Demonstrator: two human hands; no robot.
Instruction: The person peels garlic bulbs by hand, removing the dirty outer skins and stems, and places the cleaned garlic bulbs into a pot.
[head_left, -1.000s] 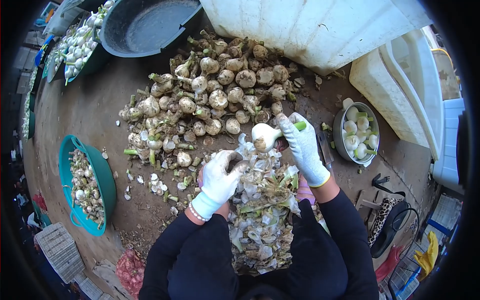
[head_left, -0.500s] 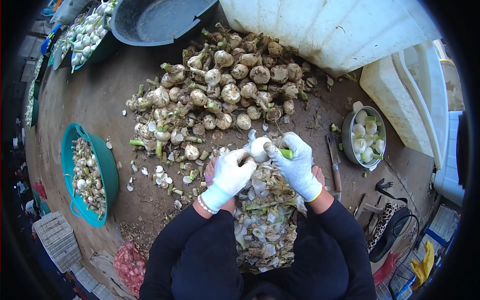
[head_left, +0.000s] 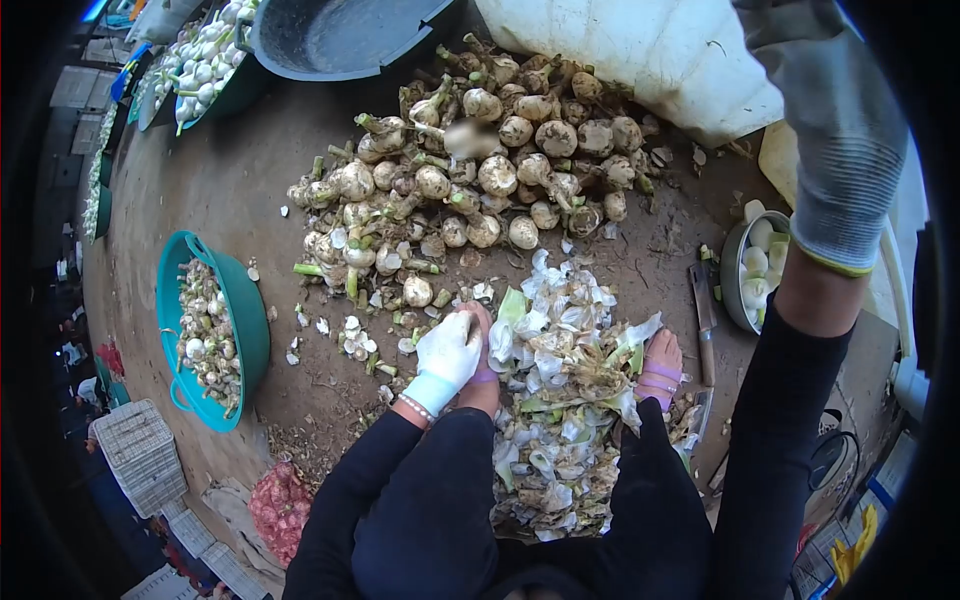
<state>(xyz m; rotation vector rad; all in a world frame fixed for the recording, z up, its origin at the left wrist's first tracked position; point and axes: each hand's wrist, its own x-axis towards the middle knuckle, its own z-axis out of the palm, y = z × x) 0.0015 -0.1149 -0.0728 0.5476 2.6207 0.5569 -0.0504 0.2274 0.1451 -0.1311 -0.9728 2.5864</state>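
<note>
Hovering, right hand (head_left: 815, 75); left hand (head_left: 447, 350) beside one of two feet (head_left: 660, 368); both grips unclear; one knife (head_left: 706, 330), one pot (head_left: 733, 288).

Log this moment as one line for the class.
left hand: by left foot | right hand: raised, grip unclear | bulbs: heaped ahead | peelings: between feet | knife: beside pan

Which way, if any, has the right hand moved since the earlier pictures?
Yes, up and to the right in the view: the right hand was left of the pot and now shows higher and farther right than it.
</note>
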